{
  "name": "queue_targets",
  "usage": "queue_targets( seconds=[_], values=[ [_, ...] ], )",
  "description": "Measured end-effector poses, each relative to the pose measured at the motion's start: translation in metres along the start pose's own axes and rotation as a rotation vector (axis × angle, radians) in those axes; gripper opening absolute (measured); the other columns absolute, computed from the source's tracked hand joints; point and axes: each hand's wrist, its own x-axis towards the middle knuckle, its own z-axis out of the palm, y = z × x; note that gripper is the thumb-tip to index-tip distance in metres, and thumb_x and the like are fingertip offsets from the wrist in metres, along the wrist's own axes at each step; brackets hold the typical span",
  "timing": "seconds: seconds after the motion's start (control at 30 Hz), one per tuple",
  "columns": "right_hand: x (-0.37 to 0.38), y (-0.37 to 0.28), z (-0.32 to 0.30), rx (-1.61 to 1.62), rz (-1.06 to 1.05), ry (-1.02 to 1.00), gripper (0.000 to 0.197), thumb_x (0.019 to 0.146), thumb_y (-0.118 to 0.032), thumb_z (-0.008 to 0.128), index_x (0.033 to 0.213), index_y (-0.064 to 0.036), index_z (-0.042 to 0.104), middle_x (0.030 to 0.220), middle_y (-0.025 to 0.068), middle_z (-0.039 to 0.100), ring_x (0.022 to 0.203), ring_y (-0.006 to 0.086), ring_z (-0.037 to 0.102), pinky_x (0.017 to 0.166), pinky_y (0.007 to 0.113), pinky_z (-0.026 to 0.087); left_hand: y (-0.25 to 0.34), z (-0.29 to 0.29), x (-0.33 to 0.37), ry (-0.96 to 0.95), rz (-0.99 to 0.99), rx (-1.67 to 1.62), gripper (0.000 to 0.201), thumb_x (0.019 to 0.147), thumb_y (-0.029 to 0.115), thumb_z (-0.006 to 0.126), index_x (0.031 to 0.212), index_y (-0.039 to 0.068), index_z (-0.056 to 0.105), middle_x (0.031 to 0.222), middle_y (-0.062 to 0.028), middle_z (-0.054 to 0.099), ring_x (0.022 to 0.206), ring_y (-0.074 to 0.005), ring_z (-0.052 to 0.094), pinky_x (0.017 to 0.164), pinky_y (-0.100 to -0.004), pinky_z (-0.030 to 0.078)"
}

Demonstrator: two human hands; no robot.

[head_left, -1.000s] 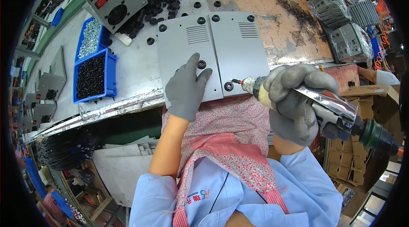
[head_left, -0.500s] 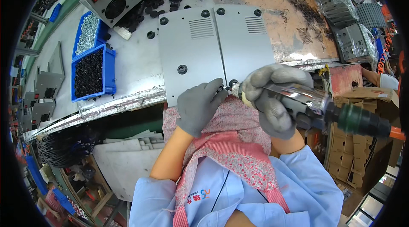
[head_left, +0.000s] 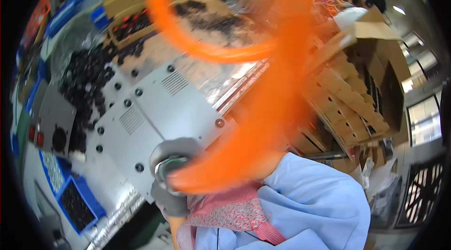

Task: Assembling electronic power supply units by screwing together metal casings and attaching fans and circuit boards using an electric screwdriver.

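Head cam: orange hose (head_left: 256, 149), coiled and motion-blurred, sweeps across the middle of the view, blocking a good chunk of it. Its lower end meets the back of the driver (head_left: 165, 169), seen nearly end-on: green fitting, some shiny metal.

Right hand (head_left: 173, 149), grey glove, is curled round the driver, firm grip by the look of it. Right forearm mostly behind the hose. Left hand (head_left: 169, 200), same glove type, sits just below the driver, nearest the bench edge. Fingers masked by tool and hose, so can't tell how far they're spread or whether they have hold of anything. Driver tip also hidden; can't confirm contact.

Two grey panels (head_left: 181, 109) lie flat, side by side on the bench (head_left: 101, 164), slotted vents toward the far end. Near corners run under the hands. Round black feet (head_left: 139, 167) sit on both panels; one more (head_left: 220, 123) is at the right panel's outer near corner.

Left of panels: blue bin (head_left: 95, 205) of black screws, silver hardware (head_left: 53, 170) beside it, grey housing (head_left: 51, 118) with red switches, heap of loose black caps (head_left: 84, 76). Right: cardboard carton (head_left: 376, 69), co-worker (head_left: 350, 15) beyond.
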Motion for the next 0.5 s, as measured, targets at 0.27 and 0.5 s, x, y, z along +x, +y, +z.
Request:
queue_targets(
  seconds=[0.27,0.5],
  values=[
    [0.003,-0.029,0.006,0.192,0.189,0.131,0.026,0.071,0.0,0.067,0.095,-0.0045,0.057,0.088,0.0052,0.061,0.08,0.0135,0.058,0.074,0.027,0.048,-0.01,-0.006,0.005,-0.153,0.197,0.345,0.029,0.072,0.021,0.07,0.095,0.005,0.062,0.082,-0.0165,0.066,0.076,-0.0371,0.063,0.063,-0.0429,0.048],
    [0.002,-0.065,-0.005,0.13,0.126,0.17,0.028,0.074,0.0,0.065,0.1,-0.0048,0.054,0.092,0.0053,0.062,0.084,0.0109,0.059,0.076,0.027,0.049,0.026,0.017,0.021,-0.013,0.197,0.018,0.048,0.069,0.036,0.073,0.103,0.004,0.061,0.079,-0.0145,0.066,0.072,-0.0318,0.066,0.06,-0.0381,0.049]
  ],
)
